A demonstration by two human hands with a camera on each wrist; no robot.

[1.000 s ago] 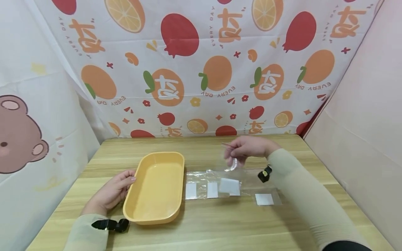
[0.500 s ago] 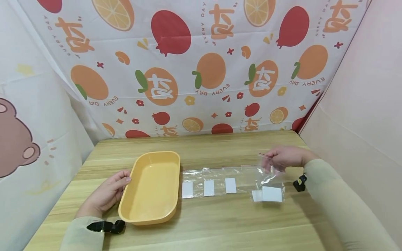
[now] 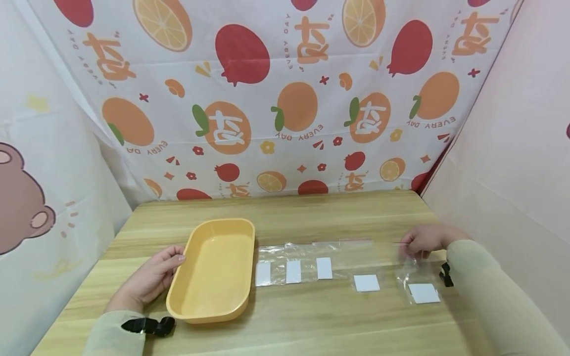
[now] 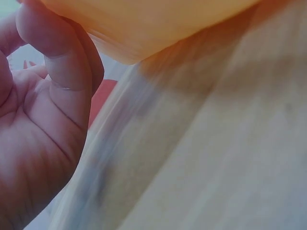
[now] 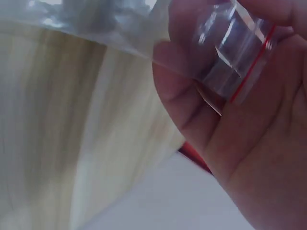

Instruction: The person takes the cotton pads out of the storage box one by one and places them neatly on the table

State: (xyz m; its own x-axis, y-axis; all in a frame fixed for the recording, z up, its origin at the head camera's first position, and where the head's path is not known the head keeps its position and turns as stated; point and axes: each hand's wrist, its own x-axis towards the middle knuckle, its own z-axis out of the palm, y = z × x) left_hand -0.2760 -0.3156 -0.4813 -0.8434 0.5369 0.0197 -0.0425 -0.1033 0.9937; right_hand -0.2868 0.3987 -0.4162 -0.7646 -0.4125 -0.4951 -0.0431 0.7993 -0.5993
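Head view, left hand: the left hand [image 3: 147, 282] is laid on the wooden table [image 3: 311, 326] with fingers relaxed and nearly straight; the fingertips are set against the near-left rim of the yellow tray [image 3: 213, 269], and nothing is gripped.
Head view, right hand: the right hand [image 3: 423, 241] is seen near the right edge of the table, its fingers closed on the red-striped top edge of a clear bag [image 3: 418, 277].
Head view, bag: the clear bag is trailed from the pinch down to the table; a white label [image 3: 424, 292] is shown at its lower end, resting on the wood.
Head view, other bags: a row of four more clear bags [image 3: 311, 259] with white labels is laid flat between the tray and the held bag, the nearest just beside the tray.
Head view, surroundings: a fruit-print cloth [image 3: 285, 99] is hung behind the table.
Left wrist view: the fingers [image 4: 62, 52] are seen touching the underside of the tray's rim [image 4: 144, 24], uncurled.
Right wrist view: the bag's sealed strip [image 5: 240, 62] is pinched between thumb and fingers [image 5: 192, 96] above the table.
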